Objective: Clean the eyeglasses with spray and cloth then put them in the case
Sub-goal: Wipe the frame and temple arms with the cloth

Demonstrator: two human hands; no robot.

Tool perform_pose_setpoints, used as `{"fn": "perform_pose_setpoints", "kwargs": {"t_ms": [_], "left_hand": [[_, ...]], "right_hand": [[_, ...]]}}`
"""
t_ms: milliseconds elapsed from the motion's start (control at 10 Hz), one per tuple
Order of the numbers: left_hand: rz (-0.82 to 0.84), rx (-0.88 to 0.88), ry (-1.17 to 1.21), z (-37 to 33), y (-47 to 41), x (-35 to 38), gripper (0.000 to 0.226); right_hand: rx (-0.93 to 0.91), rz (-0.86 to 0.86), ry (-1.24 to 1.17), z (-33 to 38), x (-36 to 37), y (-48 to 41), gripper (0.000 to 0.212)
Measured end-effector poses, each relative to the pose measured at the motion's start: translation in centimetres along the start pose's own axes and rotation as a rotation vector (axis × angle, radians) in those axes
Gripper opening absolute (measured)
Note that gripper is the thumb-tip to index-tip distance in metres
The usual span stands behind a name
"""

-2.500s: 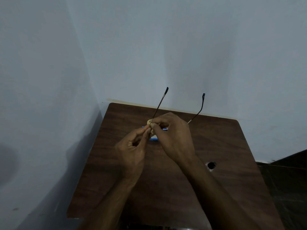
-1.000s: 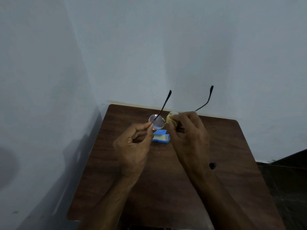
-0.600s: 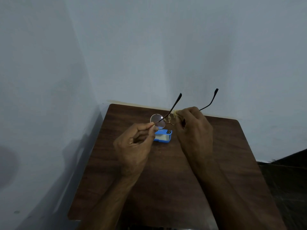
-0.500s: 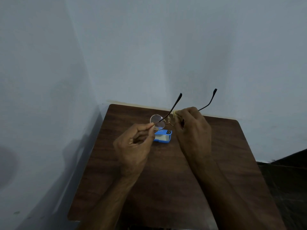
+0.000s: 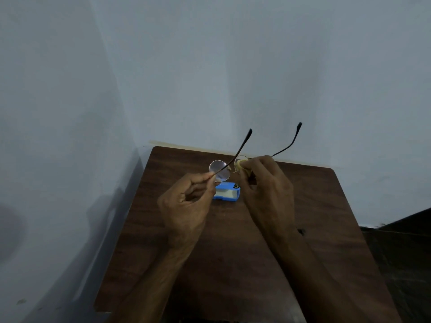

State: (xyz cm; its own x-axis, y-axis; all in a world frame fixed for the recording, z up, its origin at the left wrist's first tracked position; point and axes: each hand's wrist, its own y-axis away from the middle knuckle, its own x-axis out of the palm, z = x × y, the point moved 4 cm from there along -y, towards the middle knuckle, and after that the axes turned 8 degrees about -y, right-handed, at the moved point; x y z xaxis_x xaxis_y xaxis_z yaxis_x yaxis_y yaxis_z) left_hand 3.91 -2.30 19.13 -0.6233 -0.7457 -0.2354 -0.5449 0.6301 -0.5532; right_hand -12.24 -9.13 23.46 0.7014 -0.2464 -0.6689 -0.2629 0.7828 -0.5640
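1. L hand [image 5: 186,206]: thumb + forefinger tips pinched tight on the thin dark temple of the eyeglasses [image 5: 219,170], right by the hinge. Other fingers curled into the palm, nothing else in them.
2. R hand [image 5: 268,190]: fingers + thumb curled round a small yellow cloth [image 5: 240,164], bunched over the 2nd lens. That lens is mostly hidden by cloth + fingers; only an arc of its rim shows at the top.
3. Eyeglasses are held in the air betw. both hands, just above + a bit beyond the blue item [image 5: 227,194], clear of the table. The bare round lens on the L-hand side is clear and sits directly over the blue item's far edge in this view. Both temples are unfolded and slant up + away from the blue item toward the wall, dark tips apart from each other.
4. Blue item: small, flat, pale top face, a dark marked patch at its far R corner. It lies on the table betw. the two hands, nearly touching the L knuckles in this view. Can't tell if it's the case or the spray.
5. Table [image 5: 233,264]: dark wood-grain top under the blue item. A small dark spot [image 5: 300,231] sits well to the near R of the blue item, beside the R forearm.
6. Wall [image 5: 233,66]: plain pale, beyond + L of the blue item; the table stands in its corner.
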Motion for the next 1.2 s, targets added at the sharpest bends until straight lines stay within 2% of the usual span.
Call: {"fn": "perform_pose_setpoints", "kwargs": {"t_ms": [200, 300, 400, 500, 600, 700, 800, 1000, 1200], "left_hand": [[0.03, 0.056, -0.01, 0.1, 0.2, 0.0, 0.023], [0.025, 0.069, -0.015, 0.2, 0.2, 0.0, 0.021], [0.032, 0.101, -0.029, 0.3, 0.1, 0.1, 0.02], [0.029, 0.153, -0.024, 0.4, 0.4, 0.0, 0.018], [0.053, 0.095, -0.049, 0.7, 1.0, 0.1, 0.017], [0.126, 0.003, -0.059, 0.1, 0.9, 0.5, 0.025], [0.145, -0.016, -0.005, 0.0, 0.9, 0.6, 0.023], [0.05, 0.065, -0.013, -0.7, 1.0, 0.3, 0.018], [-0.02, 0.067, -0.012, -0.9, 0.8, 0.6, 0.02]], "right_hand": [[0.045, -0.046, 0.058, -0.7, 0.1, -1.1, 0.003], [-0.01, -0.012, 0.01, 0.1, 0.1, -1.5, 0.01], [-0.078, 0.076, 0.005, 0.6, 0.5, -1.3, 0.036], [-0.056, 0.096, 0.039, -0.6, 0.7, -1.8, 0.027], [0.014, 0.049, 0.045, -1.4, 0.6, -2.1, 0.017], [-0.011, 0.068, 0.03, -0.7, 0.7, -1.7, 0.013], [-0.005, 0.074, 0.025, -0.9, 0.6, -1.5, 0.011], [0.084, 0.036, 0.119, -1.9, -0.3, -1.3, 0.001], [0.097, -0.021, 0.045, -0.4, -0.1, 1.0, 0.011]]}}
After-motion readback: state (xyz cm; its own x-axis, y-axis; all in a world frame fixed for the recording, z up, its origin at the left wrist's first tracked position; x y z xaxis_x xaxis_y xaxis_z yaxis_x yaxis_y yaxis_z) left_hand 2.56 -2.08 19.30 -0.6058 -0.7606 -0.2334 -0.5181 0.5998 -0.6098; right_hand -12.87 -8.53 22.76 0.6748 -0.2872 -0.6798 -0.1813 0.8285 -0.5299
